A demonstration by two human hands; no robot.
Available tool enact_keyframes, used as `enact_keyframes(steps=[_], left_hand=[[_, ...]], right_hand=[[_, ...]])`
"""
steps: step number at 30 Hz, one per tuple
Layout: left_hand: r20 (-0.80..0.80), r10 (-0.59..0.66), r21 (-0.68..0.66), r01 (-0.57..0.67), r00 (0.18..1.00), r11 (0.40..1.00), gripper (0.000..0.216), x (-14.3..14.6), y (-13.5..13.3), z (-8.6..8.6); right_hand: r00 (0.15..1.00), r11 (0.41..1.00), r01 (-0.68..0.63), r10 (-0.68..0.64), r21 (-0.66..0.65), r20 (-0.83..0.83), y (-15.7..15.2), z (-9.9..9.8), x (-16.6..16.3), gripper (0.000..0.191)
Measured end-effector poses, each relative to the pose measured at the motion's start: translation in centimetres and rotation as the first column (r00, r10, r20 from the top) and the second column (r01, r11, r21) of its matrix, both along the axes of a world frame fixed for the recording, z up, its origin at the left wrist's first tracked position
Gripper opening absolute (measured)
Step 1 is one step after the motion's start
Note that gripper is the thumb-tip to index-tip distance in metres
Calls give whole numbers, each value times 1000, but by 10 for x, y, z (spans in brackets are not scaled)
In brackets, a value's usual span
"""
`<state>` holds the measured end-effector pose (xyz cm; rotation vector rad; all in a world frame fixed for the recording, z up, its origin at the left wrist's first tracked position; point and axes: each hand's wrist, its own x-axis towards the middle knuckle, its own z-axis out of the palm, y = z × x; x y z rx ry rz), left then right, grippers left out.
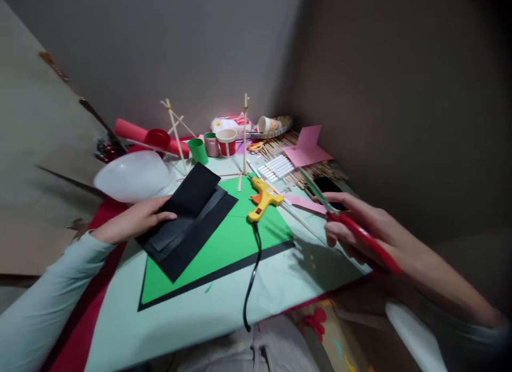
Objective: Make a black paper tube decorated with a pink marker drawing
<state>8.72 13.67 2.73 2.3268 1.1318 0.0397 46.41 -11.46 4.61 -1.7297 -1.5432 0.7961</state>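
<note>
A desk [192, 329] under a smooth, pale cover, with a dark red strip down its left side, carries everything. Across its middle lies a flat green sheet [224, 249], with a black border showing along its near edge.

Over the left part of that sheet is the black paper [196, 188], matte and layered: a folded piece on top, a greyer layer beneath, a wider angular sheet lowest. Its long axis runs slantwise, from near left to far right. The left hand [142, 214] grips its left side, thumb on top, the other fingers hidden.

Beyond that hand sits a rounded, translucent white balloon [134, 175]; behind it lies a red roll [132, 131]. At the far right, a folded pink card [306, 150] stands partly raised.

The scissors [352, 228] are above the desk's right side, in the right hand [378, 222], whose fingers are wrapped around the red plastic handles. The metal blades point away from the person and leftward.

A yellow glue gun [262, 198] rests on the green sheet's right part, nozzle toward the far side, black cord trailing nearward. White markers [276, 168] lie side by side beyond.

The green cup [198, 152] and the red-and-white cup [226, 143] stand upright, their bottoms hidden; a patterned paper cup [269, 125] lies tipped in a shallow tray [286, 124].
</note>
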Motion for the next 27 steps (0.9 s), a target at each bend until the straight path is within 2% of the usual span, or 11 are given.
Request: enact_keyframes(steps=[3, 5, 8, 11, 13, 15, 18, 21, 24, 25, 27], left_hand=[[-73, 20, 93, -13, 997, 996, 57, 10, 7, 1], [-108, 37, 165, -19, 994, 986, 49, 15, 10, 2], [-142, 72, 250, -34, 987, 968, 42, 17, 10, 7], [-82, 163, 266, -136, 983, 954, 39, 15, -1, 17], [103, 219, 164, -234, 970, 958, 37, 14, -13, 23], [325, 276, -59, -271, 905, 961, 40, 15, -24, 26], [502, 325, -384, -131, 801, 914, 47, 17, -33, 25], [571, 396, -540, -35, 719, 841, 48, 15, -37, 22], [569, 450, -585, -46, 688, 810, 38, 11, -43, 20], [575, 451, -576, -55, 683, 816, 36, 10, -46, 20], [597, 418, -511, -77, 684, 856, 28, 9, -52, 23]], right_hand=[[938, 994, -104, 91, 21, 334, -7, -4, -1, 43], [866, 987, -161, 151, -19, 477, -8, -11, -4, 32], [782, 978, -180, 206, -102, 588, -8, -23, -8, 21], [752, 983, -140, 185, -121, 632, -7, -33, -13, 18], [717, 991, -108, 132, -77, 684, -5, -40, -15, 19], [636, 997, -78, 60, -13, 769, 0, -48, -16, 20], [483, 992, -92, -27, 82, 875, 10, -58, -12, 19], [391, 986, -128, -45, 103, 919, 17, -58, -6, 19], [424, 987, -127, -36, 99, 905, 19, -44, -7, 23], [484, 985, -139, -25, 105, 875, 21, -37, -11, 26], [667, 974, -184, 28, 129, 745, 26, -20, -24, 33]])
